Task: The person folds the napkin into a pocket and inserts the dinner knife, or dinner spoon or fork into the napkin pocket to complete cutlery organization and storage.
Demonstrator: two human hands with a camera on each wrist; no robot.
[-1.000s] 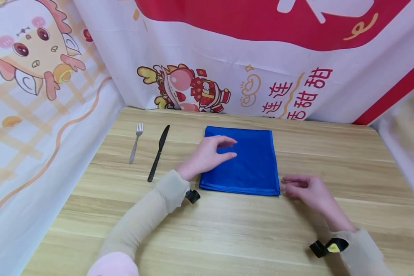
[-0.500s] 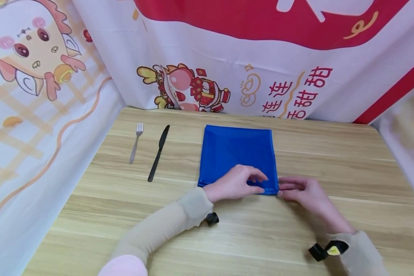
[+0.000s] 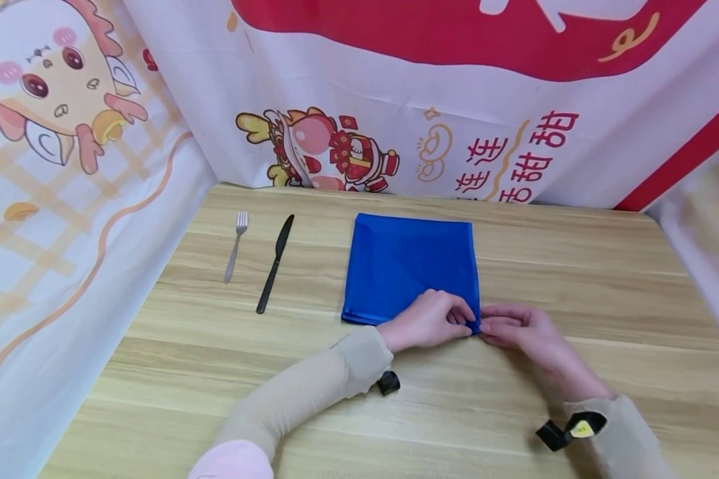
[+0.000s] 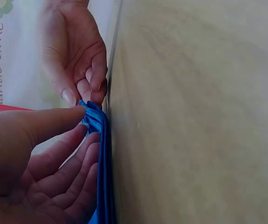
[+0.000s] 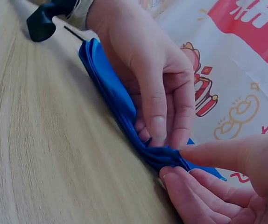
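A folded blue cloth (image 3: 410, 263), roughly square and in several layers, lies flat on the wooden table. At its near right corner my left hand (image 3: 433, 318) pinches the edge between thumb and fingers, with the palm above the cloth in the head view. My right hand (image 3: 524, 332) comes in from the right and grips the same corner. In the left wrist view, the cloth's corner (image 4: 93, 116) is bunched between the left thumb and index finger, with the right fingertips close by. Bent layers (image 5: 159, 156) rise slightly where both hands meet in the right wrist view.
Left of the cloth, a black knife (image 3: 275, 266) and a silver fork (image 3: 236, 246) lie on the table (image 3: 359, 412). A printed white and red curtain (image 3: 455, 133) hangs along the back edge. Another printed sheet (image 3: 84, 233) hangs at the left.
My left hand has moved from over the cloth's middle to its near right corner and taken hold there. My right hand has edged left onto that corner. The cloth has shifted slightly left.
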